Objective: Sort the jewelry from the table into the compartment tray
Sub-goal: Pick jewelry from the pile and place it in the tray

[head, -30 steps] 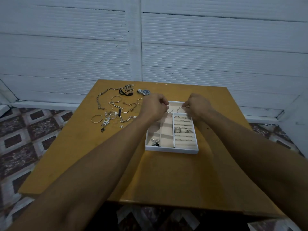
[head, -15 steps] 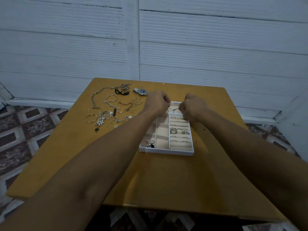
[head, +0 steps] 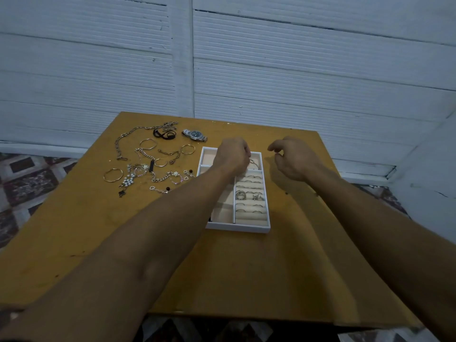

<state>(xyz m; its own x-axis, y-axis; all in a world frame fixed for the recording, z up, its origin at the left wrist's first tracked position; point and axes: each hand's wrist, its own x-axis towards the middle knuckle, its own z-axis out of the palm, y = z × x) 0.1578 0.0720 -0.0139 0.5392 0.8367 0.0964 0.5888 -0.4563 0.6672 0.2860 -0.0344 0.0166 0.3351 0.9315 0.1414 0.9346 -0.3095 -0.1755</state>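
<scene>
1. The left hand (head: 232, 156) is over the far right compartment of the compartment tray (head: 237, 228). Its fingers are curled downward, with the tips at a thin bangle (head: 254, 163) lying in that compartment. I cannot tell whether the tips pinch the bangle or only touch it (the knuckles hide the contact).
2. The right hand (head: 293, 160) hangs above the desk (head: 222, 267), just beside the tray's right wall. Its fingers are loosely curled and hold nothing. The two hands are apart.
3. The right column of the tray is made up of ring rolls, with rings (head: 240, 195) seated in several slots. The left compartments are mostly hidden under the left forearm.
4. The loose jewelry (head: 153, 166) lies on the desk to the left of the tray and clear of it. It includes a watch (head: 195, 135), a long chain (head: 123, 141), a gold hoop (head: 113, 174) and a pearl cluster (head: 128, 181). The bracelets in the middle lie close together, possibly tangled.
5. Judgement: the step in hand is seating the bangle.
   - It should end up flat on the compartment floor, inside the walls and not propped on the divider.
   - The fingers should open and then lift straight up, so the thin wire does not catch on a fingertip.
   - The forearm should stay high over the ring rolls (a brush there could unseat the rings).
6. Judgement: much of the pile remains, so the task is partway done. For the next pick, take single pieces from the edge of the pile, because chains may drag their neighbours.
</scene>
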